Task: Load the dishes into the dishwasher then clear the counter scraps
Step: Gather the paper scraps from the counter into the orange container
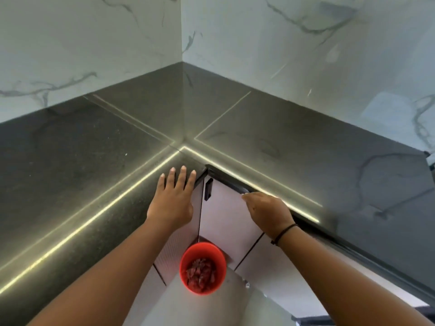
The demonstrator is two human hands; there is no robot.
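A dark grey L-shaped counter (94, 161) fills the view, bare in its inner corner. My left hand (173, 198) lies flat with straight fingers at the counter's front edge, near the corner. My right hand (266, 210) is at the edge of the right-hand counter run, its fingers curled under the lip and mostly hidden. Below, on the floor in the corner, stands a red bin (203, 268) with reddish scraps (201, 275) inside. No dishes or dishwasher are in view.
White cabinet doors (226, 222) with a dark handle (208, 189) meet in the corner under the counter. Marble-look walls (282, 43) rise behind the counter. A light strip reflection runs along the counter edges.
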